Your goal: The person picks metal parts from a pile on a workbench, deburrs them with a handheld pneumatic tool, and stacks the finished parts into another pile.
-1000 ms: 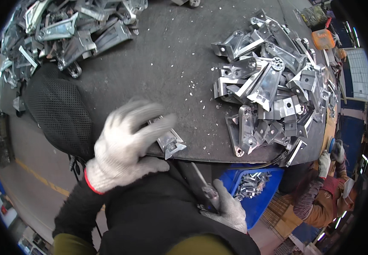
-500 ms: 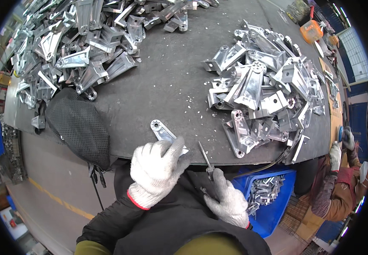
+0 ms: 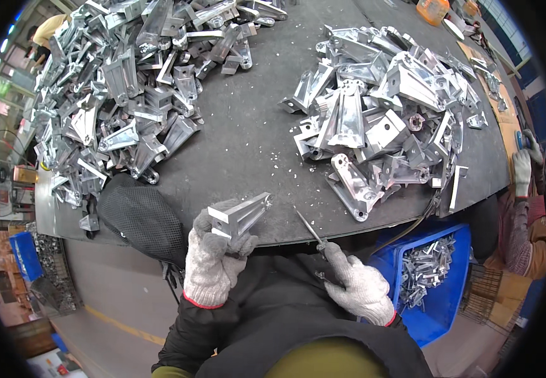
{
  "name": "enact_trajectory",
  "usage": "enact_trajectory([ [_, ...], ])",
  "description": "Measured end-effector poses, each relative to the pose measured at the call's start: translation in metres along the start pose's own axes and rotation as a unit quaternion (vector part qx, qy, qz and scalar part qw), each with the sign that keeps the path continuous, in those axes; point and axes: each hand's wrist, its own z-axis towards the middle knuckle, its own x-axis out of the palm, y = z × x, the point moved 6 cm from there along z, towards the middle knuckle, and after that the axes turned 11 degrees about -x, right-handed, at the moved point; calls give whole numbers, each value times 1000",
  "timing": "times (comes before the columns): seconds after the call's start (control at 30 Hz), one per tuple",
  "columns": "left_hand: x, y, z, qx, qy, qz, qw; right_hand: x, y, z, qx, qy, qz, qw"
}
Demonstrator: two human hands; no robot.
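My left hand [image 3: 213, 268], in a white knit glove with a red cuff, grips a silvery cast metal bracket [image 3: 251, 213] just above the table's near edge. The bracket's square flanged end faces left, and its ribbed, narrower end points up and right. My right hand [image 3: 362, 290], gloved the same way, is closed round a slim file-like tool [image 3: 309, 227]. Its thin tapered shaft points up and left, apart from the bracket; the fingers hide most of its grip end.
Heaped brackets [image 3: 121, 82] cover the dark table [image 3: 241, 138] at far left; another pile [image 3: 374, 120] lies right. A black mesh-covered object [image 3: 140, 217] overhangs the near left edge. Below right stands a blue bin [image 3: 453, 309] of metal pieces. A co-worker's gloved hand [image 3: 522, 171] is far right.
My left hand has turned the bracket over and tipped it up, so its flanged end now shows. The right hand still holds the tool. The whole view has shifted.
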Motion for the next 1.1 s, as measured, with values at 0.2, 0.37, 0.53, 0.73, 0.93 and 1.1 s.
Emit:
enact_trajectory([
  [0.2,47,-9,14,46,-118,283,951,-6,4,4,-5,31,20,999],
  [0.37,206,-1,88,291,95,680,666,-17,21,17,-76,14,31,997],
  [0.53,303,58,173,440,181,716,511,-40,41,56,-62,-43,-58,995],
  [0.73,251,-6,201,626,13,618,475,-45,31,68,-55,-34,-4,998],
  [0.93,85,-127,263,212,-290,916,180,-51,31,76,-69,6,14,997],
  [1.1,93,-128,214,254,-213,877,348,-51,30,70,-89,-28,32,995],
])
